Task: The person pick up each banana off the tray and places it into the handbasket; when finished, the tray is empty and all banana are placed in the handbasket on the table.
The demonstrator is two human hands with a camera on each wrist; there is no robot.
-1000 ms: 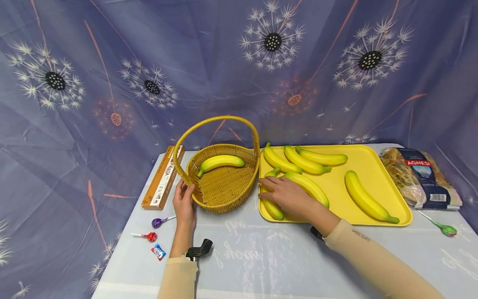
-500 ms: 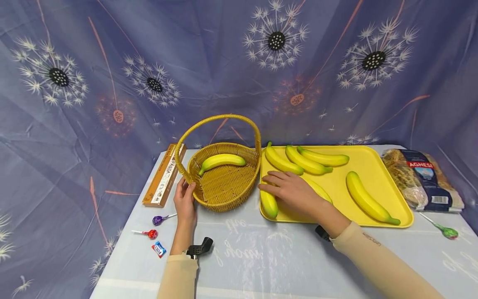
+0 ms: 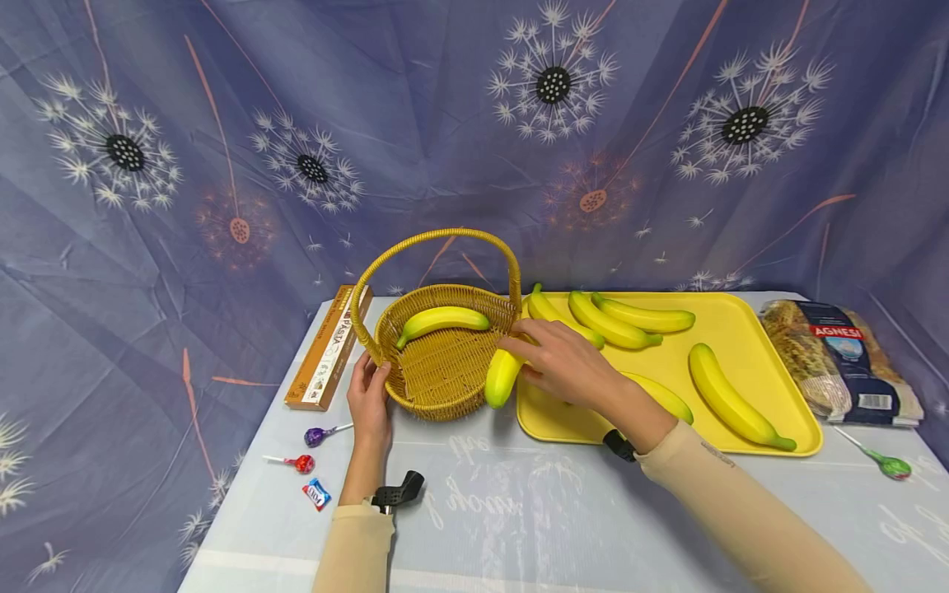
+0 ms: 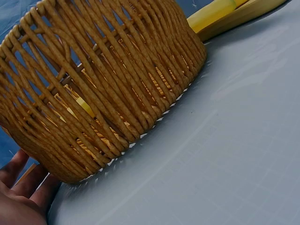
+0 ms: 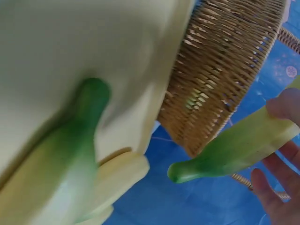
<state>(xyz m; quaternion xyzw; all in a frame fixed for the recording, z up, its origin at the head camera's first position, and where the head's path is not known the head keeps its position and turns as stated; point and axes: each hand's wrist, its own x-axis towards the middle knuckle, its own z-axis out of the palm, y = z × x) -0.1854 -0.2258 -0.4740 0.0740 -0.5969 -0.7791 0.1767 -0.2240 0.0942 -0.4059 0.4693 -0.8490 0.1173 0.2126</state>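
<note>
My left hand [image 3: 368, 405] holds the left side of a wicker basket [image 3: 437, 405] with a tall arched handle, thumb at the rim. In the left wrist view the fingers [image 4: 29, 182] lie at the basket's outer wall. One banana [image 3: 445, 318] lies inside, toward the back. My right hand [image 3: 567, 362] grips another banana [image 3: 503, 380] between thumb and fingers, at the gap between the basket and the yellow tray [image 3: 756, 362]. In the right wrist view the held banana's green stem end [image 5: 187, 169] points away from the hand, alongside the basket's wall.
Several more bananas lie on the tray, one of them [image 3: 734, 399] apart at the right. A pasta bag [image 3: 841, 362] and a green lollipop [image 3: 893, 467] are beyond it. Left of the basket are a pasta box [image 3: 326, 354], purple [image 3: 315, 436] and red lollipops [image 3: 304, 464], and a wrapped candy [image 3: 316, 494].
My right hand has taken a banana from the tray's left end, lifted it and moved it left toward the basket. The left hand keeps its place on the basket.
</note>
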